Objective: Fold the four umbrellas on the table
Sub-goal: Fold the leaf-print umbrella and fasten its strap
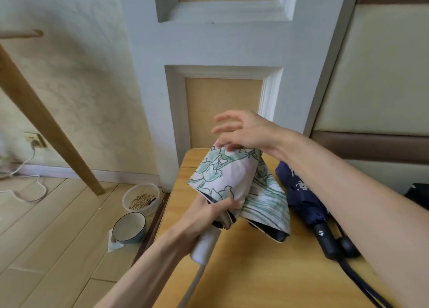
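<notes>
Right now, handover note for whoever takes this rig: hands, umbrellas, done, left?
Left hand grips the floral umbrella just above its white handle, held over the table. Right hand open, fingers spread at the canopy top, blurred.
Navy umbrella lies on the table at right, canopy loose; a second black handle beside it.
Done: none visibly wrapped. Left: roll and strap floral, then the others; fourth not in view.

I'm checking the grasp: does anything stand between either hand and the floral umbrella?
Nothing visible does. The left hand grips the floral umbrella at its gathered lower edge, above the white handle; the right hand touches its top, fingers loosely spread.
</notes>
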A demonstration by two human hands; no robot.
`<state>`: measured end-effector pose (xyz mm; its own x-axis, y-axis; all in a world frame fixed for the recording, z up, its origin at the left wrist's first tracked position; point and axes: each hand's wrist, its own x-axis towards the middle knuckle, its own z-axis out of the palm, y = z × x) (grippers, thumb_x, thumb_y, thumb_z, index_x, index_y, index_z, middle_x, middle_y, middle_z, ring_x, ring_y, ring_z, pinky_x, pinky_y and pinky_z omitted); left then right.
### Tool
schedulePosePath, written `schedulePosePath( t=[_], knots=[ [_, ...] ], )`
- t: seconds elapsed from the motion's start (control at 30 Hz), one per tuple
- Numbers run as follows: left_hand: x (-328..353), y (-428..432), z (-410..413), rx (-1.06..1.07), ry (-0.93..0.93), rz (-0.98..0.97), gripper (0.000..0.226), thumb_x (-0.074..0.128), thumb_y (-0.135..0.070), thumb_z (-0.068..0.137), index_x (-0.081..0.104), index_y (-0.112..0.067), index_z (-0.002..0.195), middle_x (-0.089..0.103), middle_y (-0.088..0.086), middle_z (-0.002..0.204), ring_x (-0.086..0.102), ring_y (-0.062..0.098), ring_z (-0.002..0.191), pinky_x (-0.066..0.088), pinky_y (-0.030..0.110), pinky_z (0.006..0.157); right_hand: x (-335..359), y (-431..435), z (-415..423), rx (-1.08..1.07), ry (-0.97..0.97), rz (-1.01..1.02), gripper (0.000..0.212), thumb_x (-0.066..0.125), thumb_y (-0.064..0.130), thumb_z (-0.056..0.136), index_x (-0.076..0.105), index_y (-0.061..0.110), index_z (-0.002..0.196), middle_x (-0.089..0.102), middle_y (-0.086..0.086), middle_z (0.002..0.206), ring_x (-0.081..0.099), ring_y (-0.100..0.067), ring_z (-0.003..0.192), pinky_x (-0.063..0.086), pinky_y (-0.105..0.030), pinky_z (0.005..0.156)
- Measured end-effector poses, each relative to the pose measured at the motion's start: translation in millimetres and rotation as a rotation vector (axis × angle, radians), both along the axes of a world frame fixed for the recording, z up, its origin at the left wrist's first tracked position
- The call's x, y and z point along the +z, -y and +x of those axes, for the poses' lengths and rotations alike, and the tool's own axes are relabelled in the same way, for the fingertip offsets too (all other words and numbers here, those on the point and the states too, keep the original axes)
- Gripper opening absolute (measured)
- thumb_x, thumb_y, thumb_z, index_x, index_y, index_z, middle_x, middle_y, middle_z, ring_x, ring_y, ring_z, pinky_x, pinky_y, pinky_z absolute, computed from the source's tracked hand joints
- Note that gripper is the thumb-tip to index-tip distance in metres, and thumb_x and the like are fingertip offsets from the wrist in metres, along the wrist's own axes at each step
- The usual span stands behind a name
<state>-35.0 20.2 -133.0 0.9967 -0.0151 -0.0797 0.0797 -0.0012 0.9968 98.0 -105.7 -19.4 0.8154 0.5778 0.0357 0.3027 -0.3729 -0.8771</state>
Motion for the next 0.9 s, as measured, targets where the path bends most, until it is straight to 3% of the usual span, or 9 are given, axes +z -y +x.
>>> schedulePosePath(
  t=[0.13,0.23,0.33,0.47,0.57,0.63,0.77,0.83,0.9],
  knots=[
    [0,-9,1,0.051,-0.057,-0.099,0.027,0.077,-0.025,0.067,0.066,-0.006,0.084,0.064,0.015,0.07,0.059,0.023,0.054,0.048,0.025,0.05,1,24,10,-0.151,0.234,0.151,0.042,0.078,0.009,0.092,0.07,0.03,0.127,0.074,0.007,0.12,0.069,-0.008,0.114,0.057,-0.029,0.099],
    [1,-18,2,0.03,-0.023,-0.109,0.03,0.079,-0.021,0.07,0.071,-0.005,0.094,0.069,0.013,0.074,0.065,0.026,0.059,0.053,0.03,0.056,-5,42,11,-0.211,0.145,-0.007,0.049,0.085,0.047,0.085,0.067,0.039,0.13,0.064,0.009,0.13,0.058,-0.01,0.124,0.047,-0.032,0.101],
    [6,-23,-1,-0.072,0.045,-0.007,0.029,0.082,-0.014,0.087,0.071,-0.014,0.113,0.075,0.007,0.087,0.071,0.027,0.074,0.058,0.034,0.066,-13,41,9,-0.213,0.027,-0.037,0.052,0.08,0.063,0.082,0.068,0.042,0.128,0.063,0.007,0.131,0.057,-0.011,0.126,0.049,-0.031,0.097],
    [8,-19,-6,-0.169,0.115,0.197,0.044,0.075,0.0,0.094,0.062,-0.029,0.125,0.078,-0.02,0.098,0.072,0.002,0.084,0.059,0.024,0.068,-16,31,7,-0.297,0.013,-0.088,0.052,0.078,0.065,0.083,0.074,0.03,0.121,0.061,0.006,0.127,0.056,-0.014,0.119,0.043,-0.03,0.096],
    [4,-19,-7,-0.18,0.128,0.242,0.042,0.075,0.0,0.094,0.063,-0.026,0.124,0.078,-0.02,0.097,0.072,-0.002,0.082,0.056,0.019,0.07,-17,36,7,-0.29,-0.066,-0.224,0.066,0.072,0.068,0.087,0.075,0.013,0.124,0.068,0.004,0.125,0.06,-0.014,0.113,0.045,-0.035,0.104],
    [3,-20,-7,-0.173,0.136,0.248,0.046,0.077,-0.002,0.093,0.062,-0.027,0.128,0.078,-0.02,0.107,0.073,0.0,0.094,0.057,0.019,0.077,-21,41,6,-0.283,-0.064,-0.293,0.062,0.069,0.072,0.087,0.076,0.018,0.116,0.067,0.006,0.122,0.059,-0.016,0.118,0.045,-0.037,0.109],
    [1,-22,-3,-0.14,0.085,0.151,0.058,0.086,-0.016,0.086,0.058,-0.024,0.137,0.077,-0.009,0.121,0.074,0.011,0.107,0.059,0.023,0.077,-29,46,7,-0.382,0.088,-0.284,0.037,0.073,0.058,0.092,0.072,0.023,0.083,0.069,0.003,0.105,0.064,-0.021,0.111,0.048,-0.034,0.091],
    [-1,-23,2,-0.122,0.067,0.132,0.079,0.089,-0.038,0.083,0.048,-0.026,0.149,0.071,-0.01,0.135,0.069,0.008,0.119,0.059,0.026,0.093,-30,48,7,-0.461,0.11,-0.236,0.035,0.076,0.054,0.092,0.073,0.021,0.082,0.069,0.001,0.103,0.064,-0.022,0.106,0.047,-0.032,0.085],
    [0,-22,6,0.042,0.129,0.211,0.115,0.086,-0.061,0.076,0.018,-0.036,0.166,0.043,-0.009,0.165,0.048,0.004,0.145,0.042,0.037,0.12,-29,48,7,-0.555,0.168,-0.26,0.044,0.076,0.054,0.092,0.077,0.011,0.087,0.07,-0.001,0.09,0.065,-0.025,0.093,0.049,-0.034,0.076]
  ],
)
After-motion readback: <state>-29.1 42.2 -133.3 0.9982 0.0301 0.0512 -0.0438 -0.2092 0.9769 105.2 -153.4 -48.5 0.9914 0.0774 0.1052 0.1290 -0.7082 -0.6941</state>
